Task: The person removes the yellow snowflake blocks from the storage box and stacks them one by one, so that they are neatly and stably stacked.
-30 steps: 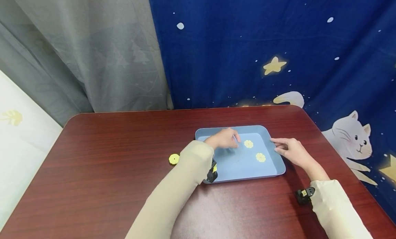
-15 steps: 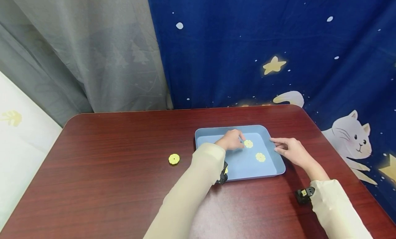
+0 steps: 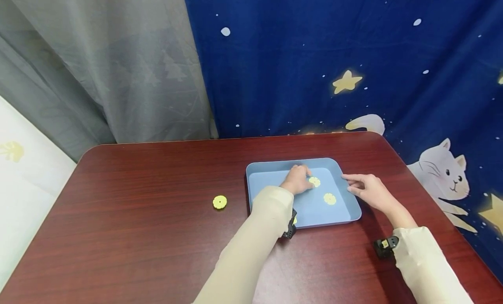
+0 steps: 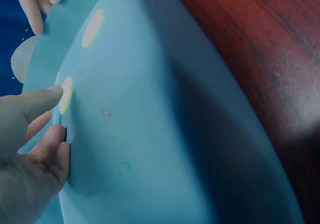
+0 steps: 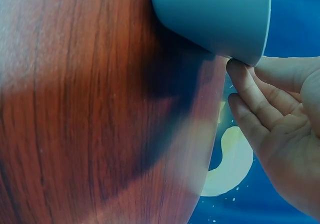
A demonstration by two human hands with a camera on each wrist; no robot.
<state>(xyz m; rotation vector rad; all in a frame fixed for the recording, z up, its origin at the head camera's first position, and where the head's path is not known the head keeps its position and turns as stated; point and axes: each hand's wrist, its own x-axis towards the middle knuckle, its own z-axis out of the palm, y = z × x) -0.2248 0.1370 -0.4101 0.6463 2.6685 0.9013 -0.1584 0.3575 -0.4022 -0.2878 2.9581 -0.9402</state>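
Note:
A shallow blue tray point(image 3: 271, 167) lies on the table with two pale yellow scalloped discs in it, the far disc point(image 3: 315, 182) and the near disc point(image 3: 329, 199). My left hand point(image 3: 297, 180) reaches into the tray, thumb and fingers spread apart at the left side of the far disc. In the left wrist view the thumb tip overlaps the edge of that disc point(image 4: 66, 96), which lies flat. At the tray's right side, my right hand point(image 3: 369, 191) pinches the rim between thumb and fingers, as the right wrist view also shows on the tray wall point(image 5: 215, 18).
Left of the tray, a third yellow scalloped disc point(image 3: 220, 202) with a small centre hole lies on the brown wooden table point(image 3: 149, 234). Grey and blue curtains point(image 3: 275, 63) hang behind the table's far edge.
My left hand has moved right across the tray to the far disc. The right hand has stayed at the rim, and the discs have not moved.

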